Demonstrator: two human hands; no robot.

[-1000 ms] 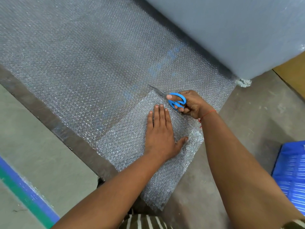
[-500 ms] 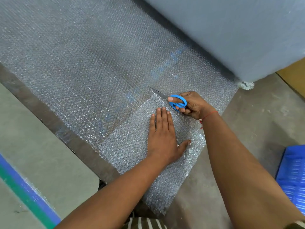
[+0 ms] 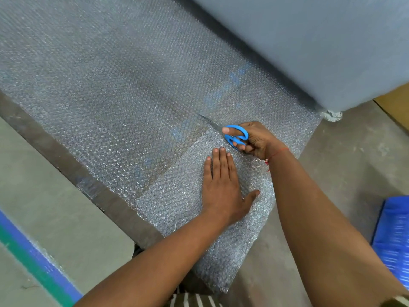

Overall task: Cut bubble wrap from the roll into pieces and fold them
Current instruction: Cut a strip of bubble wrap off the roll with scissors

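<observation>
While the clear bubble wrap sheet (image 3: 137, 103) spreads from upper left toward the big grey roll (image 3: 309, 45) at upper right, the left hand (image 3: 222, 188) presses flat, fingers straight, on the folded piece at centre. Just right, the right hand (image 3: 254, 140) grips blue-handled scissors (image 3: 235, 135), blades pointing up-left along the cut line.

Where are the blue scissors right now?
In the head view, the blue scissors are right of centre, gripped by the right hand, just beyond the left hand's fingertips on the bubble wrap.
</observation>
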